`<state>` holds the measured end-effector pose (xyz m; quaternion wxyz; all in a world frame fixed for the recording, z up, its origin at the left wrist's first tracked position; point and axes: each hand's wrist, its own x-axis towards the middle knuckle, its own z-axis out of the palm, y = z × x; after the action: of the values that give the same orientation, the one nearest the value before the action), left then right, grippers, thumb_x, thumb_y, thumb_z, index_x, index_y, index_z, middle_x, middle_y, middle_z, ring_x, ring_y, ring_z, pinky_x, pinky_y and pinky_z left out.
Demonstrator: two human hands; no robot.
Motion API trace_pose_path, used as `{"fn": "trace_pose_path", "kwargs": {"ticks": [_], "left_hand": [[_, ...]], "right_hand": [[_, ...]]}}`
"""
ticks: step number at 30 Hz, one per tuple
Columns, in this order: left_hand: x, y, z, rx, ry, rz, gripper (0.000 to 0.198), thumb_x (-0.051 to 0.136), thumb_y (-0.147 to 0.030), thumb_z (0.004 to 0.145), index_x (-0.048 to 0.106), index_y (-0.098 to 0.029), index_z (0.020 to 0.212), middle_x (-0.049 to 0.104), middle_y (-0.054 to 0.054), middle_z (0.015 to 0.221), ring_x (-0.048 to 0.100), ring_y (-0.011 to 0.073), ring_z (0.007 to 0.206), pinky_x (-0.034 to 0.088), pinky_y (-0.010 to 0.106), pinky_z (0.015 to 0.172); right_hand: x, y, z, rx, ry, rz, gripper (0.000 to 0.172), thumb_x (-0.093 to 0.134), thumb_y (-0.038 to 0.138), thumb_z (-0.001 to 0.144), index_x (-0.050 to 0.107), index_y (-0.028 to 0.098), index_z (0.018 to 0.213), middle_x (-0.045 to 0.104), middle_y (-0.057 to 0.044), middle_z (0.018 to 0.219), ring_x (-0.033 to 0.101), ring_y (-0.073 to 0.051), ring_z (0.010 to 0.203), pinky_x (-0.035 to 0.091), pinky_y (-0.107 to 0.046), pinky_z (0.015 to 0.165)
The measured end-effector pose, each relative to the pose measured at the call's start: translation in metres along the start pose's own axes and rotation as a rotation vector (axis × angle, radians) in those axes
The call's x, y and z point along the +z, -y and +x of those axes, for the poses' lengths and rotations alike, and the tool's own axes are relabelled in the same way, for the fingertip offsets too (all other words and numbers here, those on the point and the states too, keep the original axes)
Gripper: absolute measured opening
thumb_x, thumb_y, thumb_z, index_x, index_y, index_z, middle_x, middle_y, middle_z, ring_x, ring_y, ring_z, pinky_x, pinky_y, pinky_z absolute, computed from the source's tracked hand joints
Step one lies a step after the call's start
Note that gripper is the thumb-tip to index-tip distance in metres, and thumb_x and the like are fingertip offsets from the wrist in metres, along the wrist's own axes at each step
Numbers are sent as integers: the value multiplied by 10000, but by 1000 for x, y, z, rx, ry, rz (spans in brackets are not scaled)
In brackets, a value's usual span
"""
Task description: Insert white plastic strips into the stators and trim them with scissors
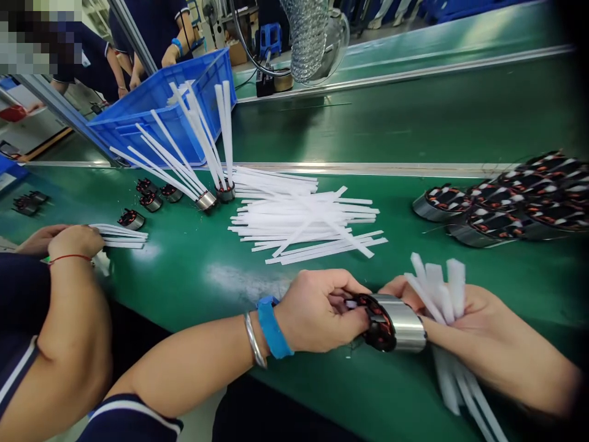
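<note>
Green desk (pixel 193 270) on a factory line, conveyor belt (pixel 414 116) behind it, blue crate (pixel 156 104) at 11 o'clock with other people's hands past it

Left hand (pixel 317 319) is clenched on the near end of a motor stator (pixel 391 322), fingers at the copper windings. Right hand (pixel 460 307) props the stator's far side and grasps a bundle of white strips (pixel 439 285), ends sticking up at 12 and trailing down toward 5. Stator sits between both hands, low centre, just above the desk edge. I see no strip seated in it, though the hands hide most of its slots, so I judge this one barely started

Done so far, by the look of it: two stators with strips fanned out of them (pixel 216 197) at 10 o'clock from the hands, just beside the loose strip pile (pixel 304 221)

Left: a row of bare stators (pixel 501 202) at 2 o'clock, no strips in them. A few smaller stators (pixel 147 199) at 10, also bare. Plenty of loose strips in the pile

A co-worker's hand (pixel 76 240) at 9 o'clock holds its own few strips (pixel 122 236)

Overall early, most of the stock untouched
</note>
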<state>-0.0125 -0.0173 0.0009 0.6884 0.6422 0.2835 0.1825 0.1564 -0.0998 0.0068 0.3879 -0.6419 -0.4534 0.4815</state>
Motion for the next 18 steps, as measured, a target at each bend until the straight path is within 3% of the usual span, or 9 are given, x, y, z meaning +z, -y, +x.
{"fn": "trace_pose_path", "kwargs": {"ticks": [5, 9, 12, 15, 17, 18], "left_hand": [[1, -1, -1, 9, 20, -74, 216, 590, -72, 616, 638, -83, 825, 591, 22, 624, 571, 106, 575, 490, 219, 564], [-2, -2, 4, -39, 33, -92, 251, 574, -59, 613, 648, -86, 851, 608, 40, 679, 589, 128, 620, 488, 239, 581], [-8, -4, 10, -40, 24, -166, 192, 611, -79, 607, 659, -105, 791, 626, 87, 884, 608, 164, 785, 494, 263, 673], [-14, -10, 13, -14, 45, -239, 225, 686, -79, 555, 676, -109, 778, 603, 111, 1069, 598, 191, 924, 492, 275, 767], [-16, -14, 14, -78, 66, -286, 249, 732, -118, 557, 675, -98, 799, 652, 99, 918, 627, 182, 818, 515, 285, 715], [-16, -15, 14, -128, 68, -303, 263, 753, -152, 564, 668, -91, 805, 659, 83, 810, 634, 175, 734, 526, 287, 657]], "right_hand": [[-2, -5, -2, 4, -61, 116, 326, 725, 470, 640, 568, 210, 519, 601, -62, 764, 584, -229, 692, 465, -317, 605], [-3, -3, 0, 17, -63, 104, 356, 744, 516, 618, 594, 203, 539, 627, -74, 810, 593, -247, 783, 465, -318, 672], [-9, 4, 3, 39, -66, 112, 395, 655, 600, 692, 670, 204, 688, 626, -67, 759, 570, -212, 716, 461, -309, 623], [-20, 10, 3, 7, -218, 121, 496, 578, 669, 720, 683, 205, 858, 622, -56, 736, 563, -199, 690, 475, -321, 618], [-27, 12, -1, -35, -230, 68, 530, 546, 696, 724, 659, 186, 812, 565, -32, 610, 522, -171, 584, 448, -307, 553], [-29, 13, -4, -44, -176, 38, 534, 522, 697, 740, 637, 178, 791, 520, -11, 556, 461, -142, 500, 406, -292, 494]]}}
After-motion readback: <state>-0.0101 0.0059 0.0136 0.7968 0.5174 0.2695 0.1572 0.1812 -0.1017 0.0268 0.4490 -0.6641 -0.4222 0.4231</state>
